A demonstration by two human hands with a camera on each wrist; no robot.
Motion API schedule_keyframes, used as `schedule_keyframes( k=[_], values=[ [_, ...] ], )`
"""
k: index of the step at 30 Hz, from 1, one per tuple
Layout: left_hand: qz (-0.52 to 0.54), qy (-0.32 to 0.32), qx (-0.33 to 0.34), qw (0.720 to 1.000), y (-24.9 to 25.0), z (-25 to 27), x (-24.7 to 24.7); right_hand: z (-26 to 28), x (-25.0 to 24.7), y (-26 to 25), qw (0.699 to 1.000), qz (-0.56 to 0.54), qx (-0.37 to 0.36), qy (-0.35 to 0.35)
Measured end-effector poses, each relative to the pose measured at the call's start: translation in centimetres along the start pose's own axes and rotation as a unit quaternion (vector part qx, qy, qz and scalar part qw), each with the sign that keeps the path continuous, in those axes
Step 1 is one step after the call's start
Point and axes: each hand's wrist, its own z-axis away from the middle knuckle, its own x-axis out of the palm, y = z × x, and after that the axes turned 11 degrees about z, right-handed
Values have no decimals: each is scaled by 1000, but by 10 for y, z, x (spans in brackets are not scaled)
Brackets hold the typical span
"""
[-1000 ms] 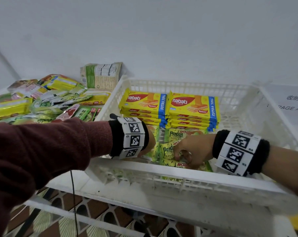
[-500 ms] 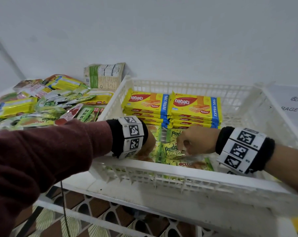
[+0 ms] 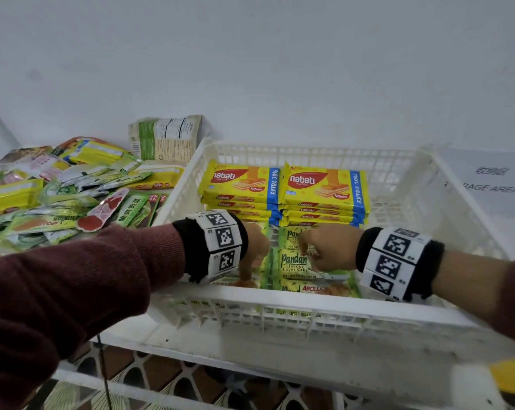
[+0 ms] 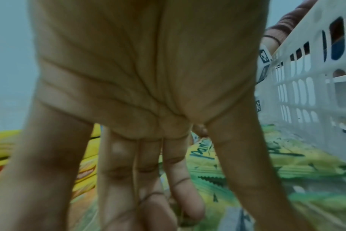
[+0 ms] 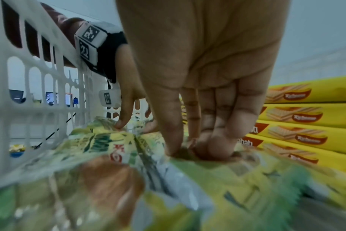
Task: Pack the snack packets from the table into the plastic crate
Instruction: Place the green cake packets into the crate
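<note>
A white plastic crate [image 3: 280, 303] holds two stacks of yellow Nabati wafer packs [image 3: 241, 184] at its back and green Pandan cake packets [image 3: 294, 261] at its front. Both hands are inside it. My left hand [image 3: 254, 255] points its spread, straight fingers [image 4: 117, 179] down onto the left Pandan packets [image 4: 286, 164]. My right hand [image 3: 327, 250] presses its fingertips [image 5: 217, 145] and thumb onto the top Pandan packet [image 5: 227, 179]. Whether it pinches the wrapper is unclear. A heap of loose snack packets [image 3: 58, 196] lies on the table to the left of the crate.
A green and beige packet [image 3: 166, 139] stands against the wall behind the heap. A paper sign [image 3: 490, 179] lies to the right of the crate. The crate's slotted wall [image 5: 39, 87] rises close beside both hands, and the Nabati stacks [image 5: 306, 125] stand just beyond the fingers.
My right hand has moved from the front packets back toward the middle of the crate, onto the top Pandan packet. My left hand has stayed on the left packets.
</note>
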Motion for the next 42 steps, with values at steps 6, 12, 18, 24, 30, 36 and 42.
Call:
schedule_keyframes(
  k=[6, 12, 18, 24, 30, 36, 42],
  values=[
    [48, 42, 5, 998, -7, 2, -4, 10, -2, 3, 997, 6, -64, -49],
    [-49, 53, 0, 997, -12, -9, 13, 5, 24, -8, 987, 64, -2, -147],
    [-3, 46, 24, 999, -20, -14, 16, 2, 26, -12, 989, 34, 28, -142],
    [40, 48, 28, 998, -21, -11, 10, 3, 21, -7, 988, 33, -9, -154],
    [188, 155, 13, 970, -34, 5, -14, 9, -17, 8, 989, 13, -52, -138],
    [322, 318, 53, 890, -69, 76, -37, 23, -92, 7, 991, -31, -71, -109],
    [370, 425, 40, 825, -156, 159, -12, 10, -194, -75, 998, -28, -48, 12]
  ],
)
